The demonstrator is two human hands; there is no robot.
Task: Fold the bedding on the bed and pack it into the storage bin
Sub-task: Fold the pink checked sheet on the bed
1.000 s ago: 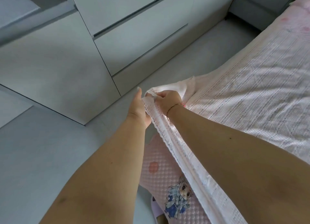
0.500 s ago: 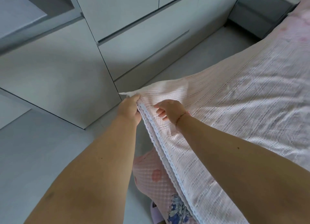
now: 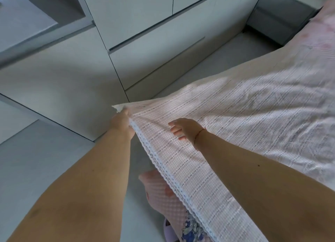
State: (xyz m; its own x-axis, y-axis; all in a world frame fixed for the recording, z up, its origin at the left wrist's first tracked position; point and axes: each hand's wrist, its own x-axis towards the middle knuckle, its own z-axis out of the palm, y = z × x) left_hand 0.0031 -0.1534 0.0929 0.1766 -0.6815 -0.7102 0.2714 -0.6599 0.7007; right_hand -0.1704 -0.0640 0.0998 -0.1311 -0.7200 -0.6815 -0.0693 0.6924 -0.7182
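Since the earlier frames: right hand [image 3: 188,128] has let go of the blanket [image 3: 244,124] corner and now hovers over the cloth just beside that corner, fingers spread and relaxed, holding nothing. Left hand [image 3: 121,123] has carried the corner outward, away from the bed, toward the cabinet [image 3: 154,42].

Grip, left: fingers pinch the corner, where the lace edge [image 3: 163,167] ends; cloth runs taut from it.

Step in hand, as judged: squaring the corners of a fold on the bed, early in the task. No storage bin is in view.

Next move, as judged: right hand needs a second hold along the lace edge, well back from the corner, so the edge can be drawn straight and the next fold laid.

Blanket: pale pink, thin, waffle-weave with faint stripe lines; white lace trim along the near edge. Lies spread across the bed, wrinkled farther from the corner, lifted at the corner. Edge looks doubled, though blur makes this uncertain.

Below the lace edge: pink quilted sheet [image 3: 163,196] with a blue cartoon print.
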